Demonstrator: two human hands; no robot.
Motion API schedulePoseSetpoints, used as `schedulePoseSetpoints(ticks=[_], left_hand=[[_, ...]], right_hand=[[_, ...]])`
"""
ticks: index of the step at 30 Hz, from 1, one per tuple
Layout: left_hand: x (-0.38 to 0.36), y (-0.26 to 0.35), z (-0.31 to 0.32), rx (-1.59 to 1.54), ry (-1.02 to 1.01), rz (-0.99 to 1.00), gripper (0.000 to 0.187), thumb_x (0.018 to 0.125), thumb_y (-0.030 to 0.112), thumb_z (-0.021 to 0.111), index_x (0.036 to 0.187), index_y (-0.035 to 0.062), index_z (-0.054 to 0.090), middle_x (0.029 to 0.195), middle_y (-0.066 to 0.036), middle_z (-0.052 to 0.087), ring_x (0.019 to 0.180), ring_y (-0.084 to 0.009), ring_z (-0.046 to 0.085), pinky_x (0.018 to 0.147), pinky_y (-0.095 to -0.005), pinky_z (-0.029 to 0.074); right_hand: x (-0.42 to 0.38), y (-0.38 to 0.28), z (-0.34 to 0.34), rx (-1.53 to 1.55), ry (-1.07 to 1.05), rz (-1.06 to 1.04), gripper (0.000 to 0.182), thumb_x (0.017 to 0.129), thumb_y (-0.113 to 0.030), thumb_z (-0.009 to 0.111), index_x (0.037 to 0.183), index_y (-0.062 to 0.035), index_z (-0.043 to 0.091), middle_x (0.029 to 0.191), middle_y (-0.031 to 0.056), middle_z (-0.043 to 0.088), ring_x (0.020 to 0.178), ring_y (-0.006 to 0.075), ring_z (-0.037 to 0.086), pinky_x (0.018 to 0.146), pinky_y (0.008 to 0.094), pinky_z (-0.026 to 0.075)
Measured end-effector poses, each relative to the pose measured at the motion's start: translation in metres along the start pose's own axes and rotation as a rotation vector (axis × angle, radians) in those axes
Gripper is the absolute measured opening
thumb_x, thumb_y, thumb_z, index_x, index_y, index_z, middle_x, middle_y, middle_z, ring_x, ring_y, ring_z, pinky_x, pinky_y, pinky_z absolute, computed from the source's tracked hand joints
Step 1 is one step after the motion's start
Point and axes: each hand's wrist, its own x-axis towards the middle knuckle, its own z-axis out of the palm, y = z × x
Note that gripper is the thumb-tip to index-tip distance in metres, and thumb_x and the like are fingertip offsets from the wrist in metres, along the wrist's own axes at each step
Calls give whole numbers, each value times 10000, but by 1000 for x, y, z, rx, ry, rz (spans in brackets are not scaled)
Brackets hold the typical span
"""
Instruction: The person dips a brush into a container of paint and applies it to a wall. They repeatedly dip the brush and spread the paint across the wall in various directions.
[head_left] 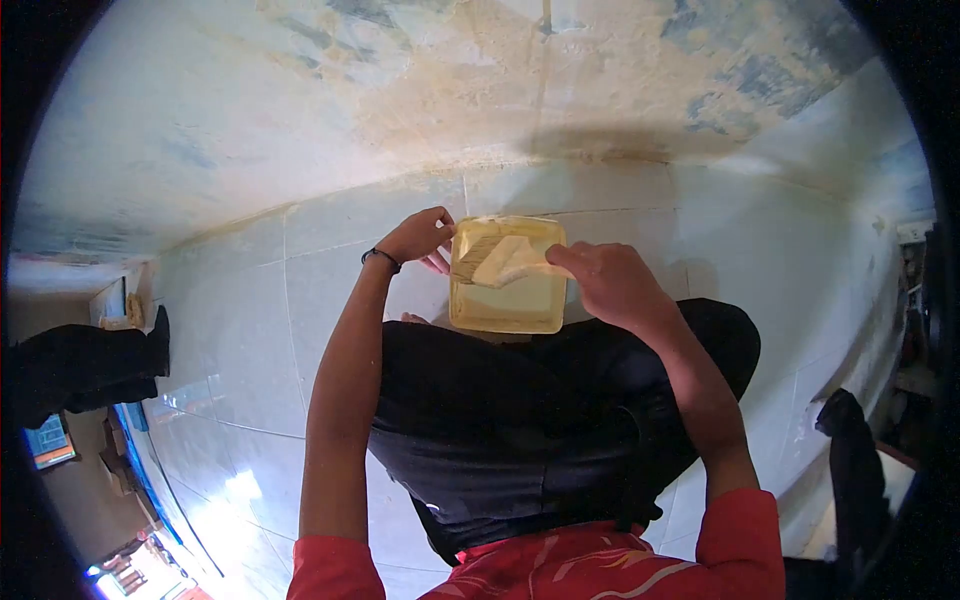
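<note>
A square yellowish tub (508, 318) with pale liquid in it stands in front of my crossed legs. My right hand (612, 283) grips the handle of a wide flat brush (508, 262), whose bristles point left over the tub, close to its left wall. At the tub's upper left corner, my left hand (424, 241) has its fingers closed round the rim. A dark band circles my left wrist.
A stained, patchy wall (450, 110) rises beyond the tiled floor (350, 245). Dark-clothed legs of another person (90, 365) show at the far left. A dark object (855, 465) stands at the right, near clutter along the edge.
</note>
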Motion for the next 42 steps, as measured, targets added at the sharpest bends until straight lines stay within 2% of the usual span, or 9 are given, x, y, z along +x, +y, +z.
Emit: schedulePoseSetpoints(ticks=[2, 5, 8, 12, 15, 23, 33, 38, 42], left_hand=[[1, -1, 0, -47, -5, -14, 274, 938, 225, 453, 1055, -22, 448, 959, -207, 611, 684, -265, 676, 609, -343, 598], [2, -2, 0, -52, -17, -11, 264, 938, 216, 451, 1054, -21, 446, 971, -213, 606, 684, -267, 675, 604, -343, 598], [0, 1, 1, -38, -7, -5, 256, 937, 206, 451, 1055, -21, 441, 978, -218, 603, 685, -271, 675, 601, -343, 599], [1, -1, 1, -48, -7, -7, 250, 935, 200, 452, 1051, -20, 442, 981, -220, 602, 685, -280, 675, 593, -345, 599], [2, -2, 1, -78, -15, -6, 253, 932, 200, 457, 1049, -24, 438, 977, -226, 597, 682, -290, 673, 589, -355, 600], [-1, 4, 3, -131, -39, -24, 254, 933, 174, 436, 1068, -40, 412, 1003, -242, 570, 666, -295, 669, 577, -362, 602], [-1, 4, 2, -104, -40, -26, 258, 933, 192, 440, 1071, -27, 425, 996, -230, 572, 654, -275, 668, 579, -349, 599], [-3, 6, 2, -84, -39, -27, 262, 936, 194, 435, 1071, -30, 424, 995, -229, 572, 659, -278, 669, 585, -350, 599], [-1, 4, 1, -99, -46, -27, 255, 939, 187, 426, 1068, -33, 426, 1000, -232, 571, 663, -283, 670, 583, -353, 599]], right_hand=[[1, 2, 4, -85, -13, -82, 265, 773, -86, 560, 1033, -127, 536, 731, 92, 605, 673, 269, 639, 584, 396, 511], [4, 2, 10, -142, 2, -130, 240, 770, -109, 570, 1008, -135, 547, 696, 71, 599, 676, 246, 643, 567, 387, 513], [6, -3, 12, -162, -48, -121, 261, 718, -39, 562, 959, -136, 590, 719, 54, 606, 661, 261, 623, 539, 387, 486], [8, -2, 27, -212, -59, -163, 241, 711, -71, 590, 939, -148, 590, 689, 41, 587, 651, 239, 622, 525, 370, 488], [12, -4, 34, -191, 23, -237, 233, 705, -80, 603, 927, -149, 586, 666, 33, 565, 637, 229, 617, 512, 352, 488], [13, -8, 43, -246, 117, -254, 248, 723, -89, 603, 960, -144, 555, 717, 16, 562, 660, 192, 611, 504, 316, 486], [10, -3, 57, -183, 162, -232, 253, 728, -87, 592, 975, -138, 585, 786, 28, 599, 667, 193, 614, 510, 313, 491], [4, -2, 67, -122, 179, -180, 325, 683, -26, 612, 990, -131, 589, 849, 42, 624, 691, 207, 625, 532, 321, 506], [4, 0, 70, -81, 217, -187, 353, 661, 5, 618, 988, -123, 588, 831, 43, 622, 693, 220, 625, 539, 336, 508]])
